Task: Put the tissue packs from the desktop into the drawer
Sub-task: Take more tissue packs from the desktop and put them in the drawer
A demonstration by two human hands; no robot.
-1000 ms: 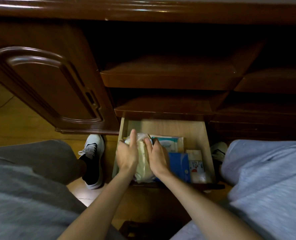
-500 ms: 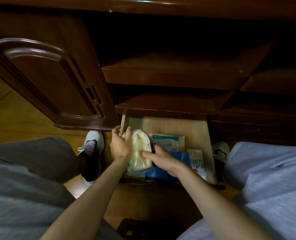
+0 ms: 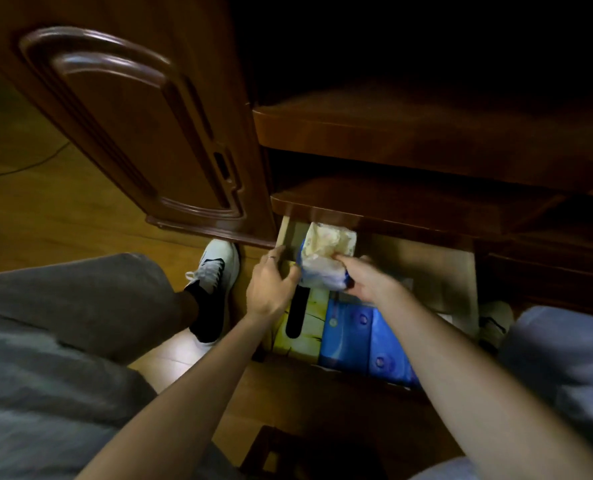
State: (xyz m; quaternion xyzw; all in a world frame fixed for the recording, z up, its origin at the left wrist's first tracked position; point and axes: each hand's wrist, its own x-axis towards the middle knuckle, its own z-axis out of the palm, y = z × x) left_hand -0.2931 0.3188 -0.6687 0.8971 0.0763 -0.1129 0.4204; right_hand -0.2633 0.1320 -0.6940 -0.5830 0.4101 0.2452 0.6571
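Dim desk underside, open drawer [image 3: 461,271], right hand [image 3: 368,282] gripping pale tissue pack [image 3: 326,251]

Two hands [image 3: 271,289] [image 3: 371,284]; one cream tissue pack [image 3: 326,252]; two blue packs [image 3: 345,332] [image 3: 388,351]; one yellow box [image 3: 309,327]; one drawer [image 3: 437,271]; two shoes [image 3: 215,268] [image 3: 494,320]

Head view: single wide-angle camera, worn on the person's head. Faces forward and steeply down, close above the open drawer [image 3: 465,282] and knees.

A home room: dark carved wooden cabinet door [image 3: 128,126], glossy wood-plank floor [image 3: 45,209], and an open pale wooden drawer [image 3: 437,271] under shelves.
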